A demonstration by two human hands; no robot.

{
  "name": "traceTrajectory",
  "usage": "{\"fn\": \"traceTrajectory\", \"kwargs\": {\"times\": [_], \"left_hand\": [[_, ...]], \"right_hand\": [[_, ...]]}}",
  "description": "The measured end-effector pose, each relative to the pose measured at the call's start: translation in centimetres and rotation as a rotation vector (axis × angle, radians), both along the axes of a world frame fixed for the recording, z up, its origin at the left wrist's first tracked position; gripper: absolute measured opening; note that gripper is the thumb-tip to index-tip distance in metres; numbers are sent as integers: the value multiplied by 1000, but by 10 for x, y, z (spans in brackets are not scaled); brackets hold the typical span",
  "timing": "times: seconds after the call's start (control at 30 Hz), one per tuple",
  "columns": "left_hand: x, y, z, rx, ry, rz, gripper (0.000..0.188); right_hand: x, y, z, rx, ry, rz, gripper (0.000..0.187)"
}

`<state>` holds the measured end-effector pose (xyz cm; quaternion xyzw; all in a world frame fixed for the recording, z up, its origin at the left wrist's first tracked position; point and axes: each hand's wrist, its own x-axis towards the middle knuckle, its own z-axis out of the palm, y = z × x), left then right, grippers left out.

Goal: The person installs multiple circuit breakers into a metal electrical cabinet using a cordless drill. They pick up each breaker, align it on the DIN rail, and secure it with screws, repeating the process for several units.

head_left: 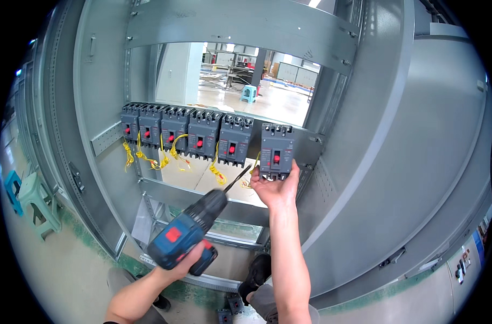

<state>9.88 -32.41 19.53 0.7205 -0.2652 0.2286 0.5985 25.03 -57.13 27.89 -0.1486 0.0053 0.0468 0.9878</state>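
At the lower left, my left hand (187, 260) has its fingers wrapped tight around the grip of a blue cordless drill (189, 229), whose bit slants up and right, its tip just short of my right fingers. Above the drill, five grey circuit breakers (185, 132) sit in a row. My right hand (276, 188) cups the sixth breaker (276, 150) from below, fingers closed on its lower edge.

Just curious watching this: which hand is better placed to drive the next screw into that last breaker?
Probably the left hand: it holds the drill, bit aimed at the breaker, which the right hand steadies from below.
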Motion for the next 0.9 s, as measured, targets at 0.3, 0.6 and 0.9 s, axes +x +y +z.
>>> {"fn": "traceTrajectory", "kwargs": {"times": [0.3,0.6,0.9], "left_hand": [[43,-68,65,176,-430,174,14],[72,-82,64,168,-497,238,17],[67,-85,59,146,-414,213,20]], "right_hand": [[41,14,-23,84,-110,116,69],[53,19,-22,-28,-45,-7,56],[48,21,-24,-56,-41,-36,60]]}}
